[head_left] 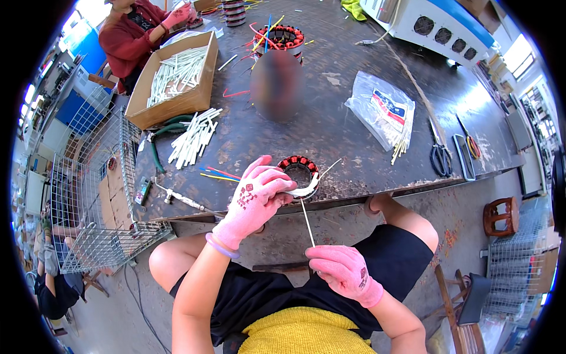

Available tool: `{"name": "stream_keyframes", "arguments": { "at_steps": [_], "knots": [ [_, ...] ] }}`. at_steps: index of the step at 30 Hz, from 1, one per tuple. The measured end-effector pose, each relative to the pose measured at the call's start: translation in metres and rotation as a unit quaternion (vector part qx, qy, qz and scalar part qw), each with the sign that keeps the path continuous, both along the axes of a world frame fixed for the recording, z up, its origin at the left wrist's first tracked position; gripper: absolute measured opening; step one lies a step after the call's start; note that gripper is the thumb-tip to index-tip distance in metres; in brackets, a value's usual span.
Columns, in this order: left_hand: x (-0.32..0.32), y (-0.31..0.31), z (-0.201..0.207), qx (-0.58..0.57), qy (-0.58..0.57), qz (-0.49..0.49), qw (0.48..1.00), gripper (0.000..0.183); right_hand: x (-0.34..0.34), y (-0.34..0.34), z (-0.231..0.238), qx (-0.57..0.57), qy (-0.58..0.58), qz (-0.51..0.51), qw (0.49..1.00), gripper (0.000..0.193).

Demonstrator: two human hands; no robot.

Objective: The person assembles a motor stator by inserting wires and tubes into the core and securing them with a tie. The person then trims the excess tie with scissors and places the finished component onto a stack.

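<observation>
A small motor stator (298, 160), a ring with red windings and dark teeth, rests at the table's near edge. My left hand (250, 197), in a pink glove, is closed on the white sleeving (303, 192) along the ring's near side. Red, blue and yellow lead wires (221, 174) stick out to the left behind that hand. From the near side of the ring a thin white cord (308, 223) runs down toward me, drawn straight. My right hand (345, 272), gloved in pink too, pinches its lower end above my lap. Another thin end points up right from the ring.
A cardboard box (203, 79) of white tubes stands far left, near loose white tubes (194, 138) and green-handled pliers (156, 150). More stators (277, 38) are stacked behind. Right lie a plastic bag (377, 109) and scissors (440, 158). A wire basket (100, 248) adjoins the table. A co-worker (127, 38) handles something far left.
</observation>
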State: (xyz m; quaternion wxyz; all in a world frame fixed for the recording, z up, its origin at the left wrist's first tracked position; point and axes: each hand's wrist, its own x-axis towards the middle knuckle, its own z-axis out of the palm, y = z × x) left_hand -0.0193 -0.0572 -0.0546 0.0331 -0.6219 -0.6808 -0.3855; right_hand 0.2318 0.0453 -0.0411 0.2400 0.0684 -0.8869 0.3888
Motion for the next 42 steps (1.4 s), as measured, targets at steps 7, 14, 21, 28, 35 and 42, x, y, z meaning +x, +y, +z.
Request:
{"name": "stream_keyframes", "arguments": {
  "at_steps": [7, 14, 21, 28, 35, 42],
  "knots": [
    [0.005, -0.002, 0.004, -0.027, -0.051, 0.007, 0.998, 0.048, -0.028, 0.0, -0.016, -0.105, -0.017, -0.054, 0.993, 0.033],
    [0.015, -0.003, -0.006, -0.008, -0.09, 0.054, 0.994, 0.037, -0.06, -0.004, -0.029, -0.19, -0.016, -0.164, 0.968, 0.025],
    [0.013, 0.004, -0.005, -0.037, 0.03, 0.064, 0.997, 0.027, -0.07, -0.002, -0.045, -0.403, -0.096, -0.167, 0.895, 0.016],
    [0.004, 0.004, -0.003, -0.046, -0.044, -0.016, 0.998, 0.033, -0.072, 0.001, -0.04, -0.536, -0.097, -0.125, 0.829, 0.017],
    [0.006, 0.004, -0.018, 0.06, -0.062, -0.055, 0.995, 0.036, -0.07, 0.001, -0.022, -0.544, -0.097, -0.094, 0.828, 0.018],
    [0.008, 0.004, -0.019, 0.052, -0.053, -0.044, 0.996, 0.036, -0.071, 0.002, -0.021, -0.505, -0.148, -0.105, 0.844, 0.02]
  ]
}}
